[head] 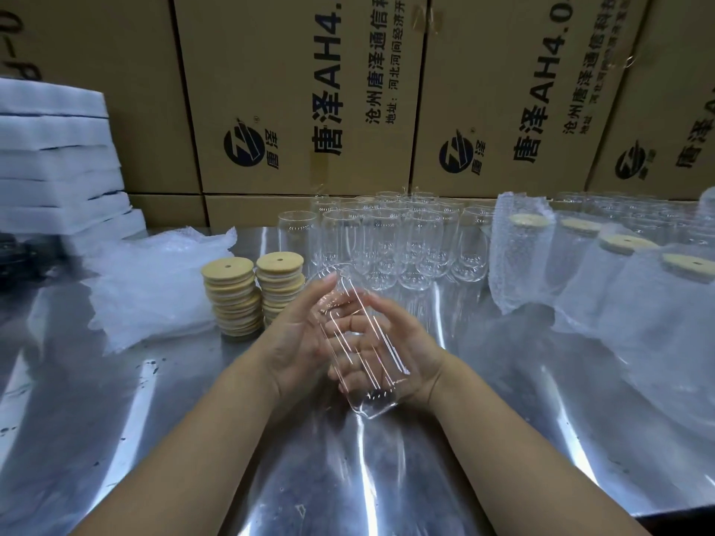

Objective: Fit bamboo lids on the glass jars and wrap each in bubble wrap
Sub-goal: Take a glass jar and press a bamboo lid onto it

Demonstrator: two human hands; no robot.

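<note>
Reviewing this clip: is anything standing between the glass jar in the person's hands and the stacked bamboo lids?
Nothing visible does. The clear glass jar, held between the left hand and the right hand, is just right of the two stacks of round bamboo lids.
</note>
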